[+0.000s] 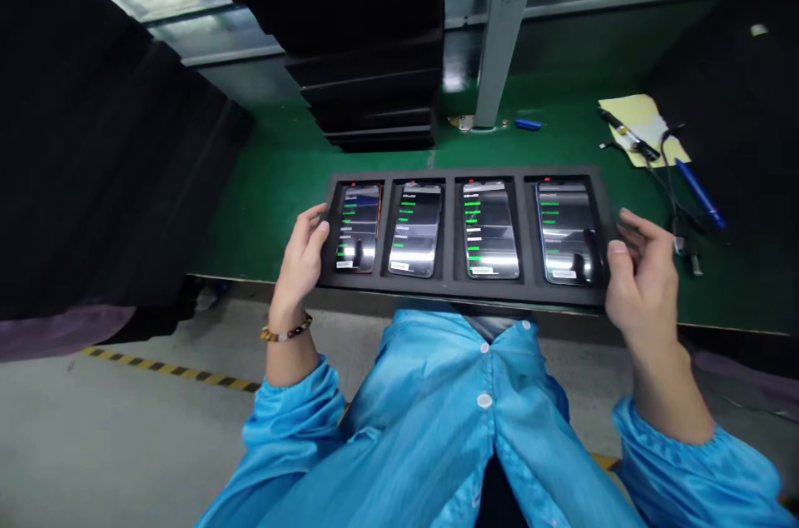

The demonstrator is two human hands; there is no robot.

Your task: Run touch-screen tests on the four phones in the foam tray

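A black foam tray (437,287) lies lengthwise in front of me at the front edge of the green table. Several smartphones sit side by side in its separate slots, their dark screens lit with lines of green and white text. At the far left is a phone with an orange-red edge (359,228); at the far right is a phone with a bluish edge (565,232). My left hand (303,255) grips the tray's left end, thumb at the rim. Around the right end, my right hand (642,278) is closed, its fingertips partly hidden behind the edge.
Behind the tray rises a tall stack of black trays (380,87), next to a grey metal post (508,20). On the right lie a yellow paper (637,116), a blue pen (702,193) and black cables (671,186). A small blue cap (528,125) rests near the post.
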